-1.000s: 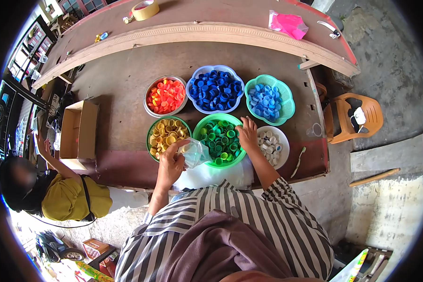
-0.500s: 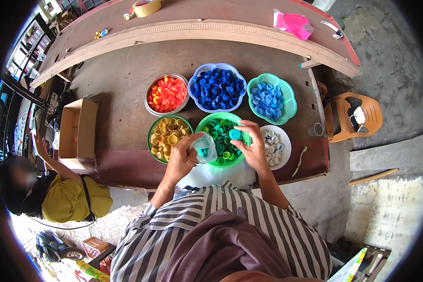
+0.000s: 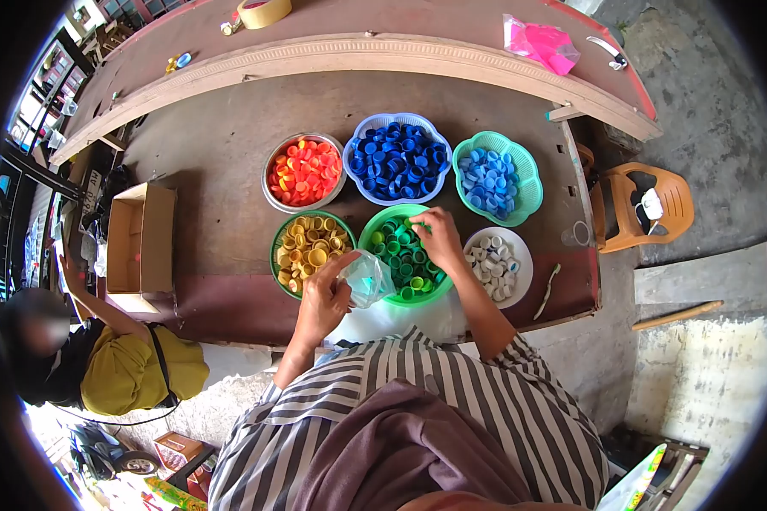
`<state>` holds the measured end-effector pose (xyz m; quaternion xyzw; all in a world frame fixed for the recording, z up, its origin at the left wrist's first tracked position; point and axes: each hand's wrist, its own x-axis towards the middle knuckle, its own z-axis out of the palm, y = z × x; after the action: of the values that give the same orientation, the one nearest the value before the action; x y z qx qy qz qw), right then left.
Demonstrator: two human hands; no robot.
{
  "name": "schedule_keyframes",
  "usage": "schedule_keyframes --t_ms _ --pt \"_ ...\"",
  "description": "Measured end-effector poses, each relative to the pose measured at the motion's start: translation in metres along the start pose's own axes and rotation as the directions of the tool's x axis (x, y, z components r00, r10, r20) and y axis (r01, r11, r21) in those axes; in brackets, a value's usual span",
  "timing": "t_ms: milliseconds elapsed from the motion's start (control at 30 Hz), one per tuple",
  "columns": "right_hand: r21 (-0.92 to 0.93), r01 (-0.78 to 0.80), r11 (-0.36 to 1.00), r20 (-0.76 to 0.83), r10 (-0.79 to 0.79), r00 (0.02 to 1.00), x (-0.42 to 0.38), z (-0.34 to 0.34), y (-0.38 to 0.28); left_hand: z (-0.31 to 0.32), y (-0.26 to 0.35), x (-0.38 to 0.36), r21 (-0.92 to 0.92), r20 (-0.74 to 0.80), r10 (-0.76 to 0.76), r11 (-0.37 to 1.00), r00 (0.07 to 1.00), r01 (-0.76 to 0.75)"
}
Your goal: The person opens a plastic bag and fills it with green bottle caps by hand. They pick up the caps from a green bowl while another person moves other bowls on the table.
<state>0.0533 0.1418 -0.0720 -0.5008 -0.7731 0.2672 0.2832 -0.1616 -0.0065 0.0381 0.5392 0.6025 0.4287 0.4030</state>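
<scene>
My left hand (image 3: 322, 300) is closed on the gathered rim of a clear plastic bag (image 3: 369, 281), which hangs over the near left edge of the green bowl. Something teal shows through the bag's film. My right hand (image 3: 439, 243) reaches over the right side of the green bowl (image 3: 441, 294), its fingertips pinched together at a light green bottle cap (image 3: 414, 225). Many green bottle caps (image 3: 400, 255) fill this bowl. Just left of it, yellow caps (image 3: 311, 247) lie in another bowl beside my left hand. White caps (image 3: 492, 268) lie on a white plate near my right forearm.
Behind stand bowls of orange-red caps (image 3: 305, 173), dark blue caps (image 3: 398, 160) and light blue caps (image 3: 488, 183). A cardboard box (image 3: 155, 247) sits at left, near a person in a yellow-green top (image 3: 128, 366). A toothbrush (image 3: 547, 291) and clear cup (image 3: 576, 234) lie right. A raised shelf (image 3: 358, 53) spans the back.
My right hand has moved from holding up a teal cap to reaching down into the green caps; the teal cap has left its fingers. My left hand still holds the bag.
</scene>
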Motion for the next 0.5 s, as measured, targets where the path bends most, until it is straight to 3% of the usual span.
schedule_keyframes --t_ms 100,133,167,233,300,400,467,500 --pt "-0.105 0.007 0.994 0.095 0.003 0.995 0.005 0.039 0.027 -0.001 -0.002 0.001 -0.006 0.003 -0.025 1.0 1.0 0.025" --pt "-0.232 -0.03 0.972 0.115 0.058 0.992 0.006 0.048 0.026 -0.001 -0.001 0.002 -0.006 -0.003 -0.025 1.0 1.0 0.025" --pt "-0.23 -0.026 0.973 0.121 0.055 0.991 0.004 0.057 0.026 0.0 -0.001 0.003 -0.007 -0.009 -0.025 1.0 1.0 0.025" --pt "-0.428 0.011 0.904 0.086 0.028 0.996 0.003 0.07 0.027 0.0 0.0 0.004 -0.006 -0.014 -0.037 0.999 0.999 0.037" --pt "-0.446 0.022 0.895 0.103 0.027 0.994 0.006 0.074 0.03 0.001 -0.006 0.005 -0.003 -0.005 0.001 1.0 1.0 -0.001" --pt "-0.326 -0.002 0.945 0.124 0.045 0.991 0.006 0.067 0.035 0.002 -0.01 0.007 0.002 -0.024 0.018 1.0 1.0 -0.018" --pt "0.106 0.062 0.992 0.077 -0.07 0.995 0.005 0.055 0.039 0.0 -0.009 0.008 0.002 -0.021 0.002 1.0 1.0 -0.002" --pt "0.104 0.06 0.993 0.08 -0.069 0.994 0.001 0.05 0.038 -0.001 -0.008 0.009 0.005 -0.017 -0.013 1.0 1.0 0.013"
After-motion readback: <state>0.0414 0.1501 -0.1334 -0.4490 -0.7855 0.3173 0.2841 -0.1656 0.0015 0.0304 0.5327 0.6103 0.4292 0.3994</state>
